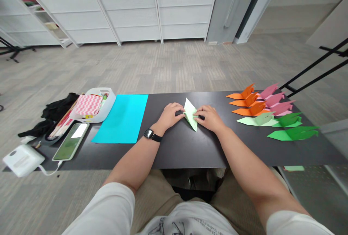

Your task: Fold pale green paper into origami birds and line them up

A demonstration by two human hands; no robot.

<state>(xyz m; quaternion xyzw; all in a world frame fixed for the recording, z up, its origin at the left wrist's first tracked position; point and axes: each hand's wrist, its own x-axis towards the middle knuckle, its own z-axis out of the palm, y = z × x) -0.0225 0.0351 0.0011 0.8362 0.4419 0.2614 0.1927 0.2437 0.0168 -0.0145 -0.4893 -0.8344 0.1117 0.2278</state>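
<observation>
A: Hands first?

B: Left hand (171, 115), black watch (149, 133) at the wrist: thumb and fingertips closed on the left side of a pale green, diamond-shaped folded paper (190, 115). Right hand (209, 118): same grip, right side. Hands apart, paper between.

A: Edges?

B: Folded paper is on a long black tabletop (187, 151). Its upper tip reaches close to the far edge in view; a wider strip of tabletop runs from its lower tip to the near edge.

A: Room leftward of it?

B: Dark surface beyond the left hand, then a flat bright blue paper sheet (122, 119), top side at the far edge. Farther left: white plastic bin (108, 107) just beside the sheet, a pale-cased phone (71, 142) nearer the near edge, cabled to a white boxy charger (24, 159) at the corner.

A: Rightward?

B: Tabletop past the right hand, then folded-paper birds, well apart from the folded paper: three orange birds (246, 102), three pink birds (273, 101), one pale green bird (261, 120), two bright green birds (293, 134).
</observation>
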